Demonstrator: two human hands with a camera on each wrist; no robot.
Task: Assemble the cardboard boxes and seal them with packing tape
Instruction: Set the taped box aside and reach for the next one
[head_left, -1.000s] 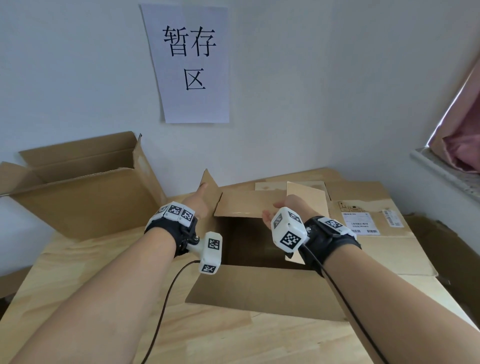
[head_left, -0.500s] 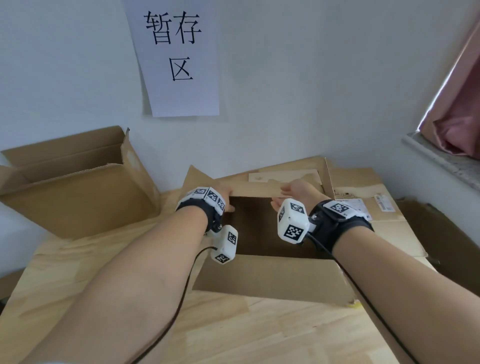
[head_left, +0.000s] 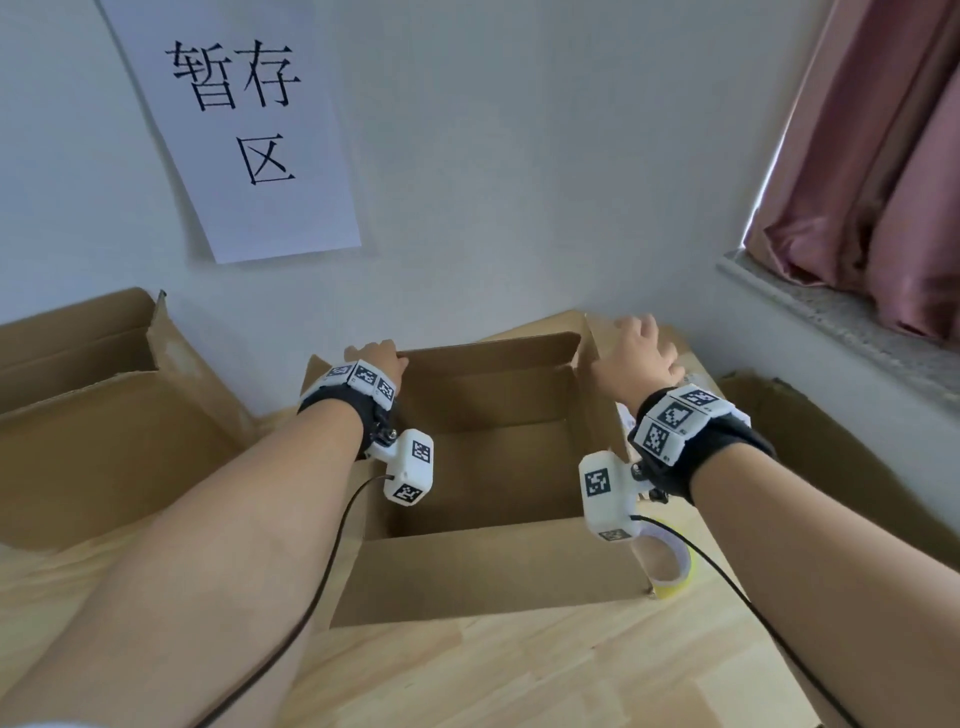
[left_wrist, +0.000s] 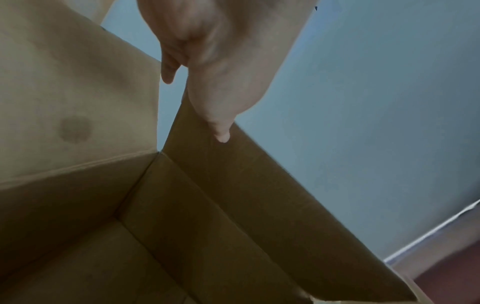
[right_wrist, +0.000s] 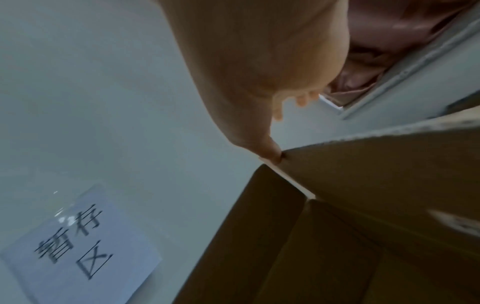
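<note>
An open cardboard box (head_left: 483, 571) stands on the wooden table with its flaps up. My left hand (head_left: 382, 358) grips the left end of the far flap (head_left: 493, 353); in the left wrist view the thumb (left_wrist: 221, 131) lies on the flap's inner face (left_wrist: 259, 185) and the fingers are behind it. My right hand (head_left: 639, 348) holds the top of the right side flap (head_left: 597, 410); the right wrist view has the thumb (right_wrist: 274, 155) at the flap's corner (right_wrist: 363, 164). A roll of packing tape (head_left: 667, 569) lies right of the box, under my right wrist.
A second open box (head_left: 104, 441) stands at the left against the wall. Flat cardboard (head_left: 831, 467) lies to the right. A paper sign (head_left: 244, 130) hangs on the wall behind. A window sill (head_left: 841, 317) and pink curtain (head_left: 883, 182) are at the upper right.
The far flap has swung from folded over the opening to upright. My right hand left it and went right to the side flap. My left hand slid to the flap's left end.
</note>
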